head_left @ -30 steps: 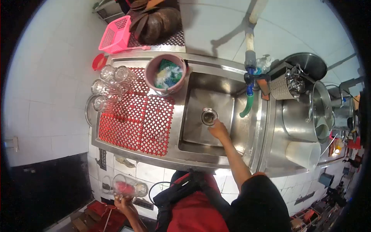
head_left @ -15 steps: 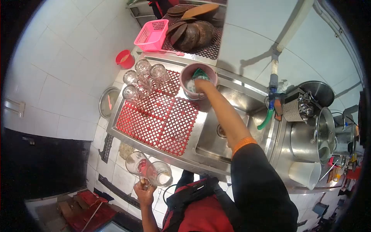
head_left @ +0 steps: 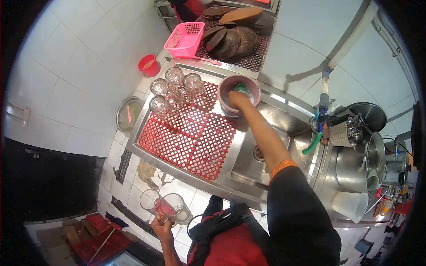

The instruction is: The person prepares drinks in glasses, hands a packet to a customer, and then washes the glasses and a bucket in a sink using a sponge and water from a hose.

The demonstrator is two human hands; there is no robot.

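Two clear glass mugs [head_left: 176, 209] hang by their handles from my left hand [head_left: 163, 229], which is closed around them below the counter's front edge. My right hand [head_left: 239, 101] reaches down into a pink bucket [head_left: 225, 101] with whitish, sudsy liquid inside. Its fingers are closed at a green scouring pad [head_left: 242, 88], partly hidden by the hand and the bucket wall. Left of the bucket, several upturned glass mugs [head_left: 175, 76] stand on a red perforated mat [head_left: 191, 142].
The steel sink basin [head_left: 250, 162] lies under my right forearm, with a green hose [head_left: 313, 144] at its right side. A pink basket [head_left: 184, 42] and dark stone dishes [head_left: 237, 43] sit at the back. Large pots [head_left: 350, 166] and a white container [head_left: 350, 205] stand right.
The left hand and its mugs have shifted slightly down and left. My right hand has stayed in the bucket, with less of the green pad showing now. The view has shifted a little.
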